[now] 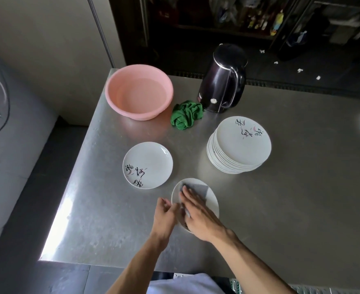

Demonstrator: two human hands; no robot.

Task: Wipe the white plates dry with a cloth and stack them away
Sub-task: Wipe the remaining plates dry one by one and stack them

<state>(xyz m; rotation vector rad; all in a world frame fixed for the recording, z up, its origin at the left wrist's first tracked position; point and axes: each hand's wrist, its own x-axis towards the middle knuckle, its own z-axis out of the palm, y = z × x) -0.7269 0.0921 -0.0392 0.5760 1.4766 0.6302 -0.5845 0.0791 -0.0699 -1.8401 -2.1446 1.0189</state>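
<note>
On steel table (280,209): right grip (198,215) flat, pressing grey cloth (198,188) onto plate (212,200); left grip (165,216) curled, holding plate rim.

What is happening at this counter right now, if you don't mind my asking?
A person is drying a white plate: the right hand presses a grey cloth flat onto it while the left hand holds its rim. A second plate lies alone to the left on the metal counter, and a stack of plates sits to the right. A pink basin, a green cloth and a black kettle stand behind.
</note>
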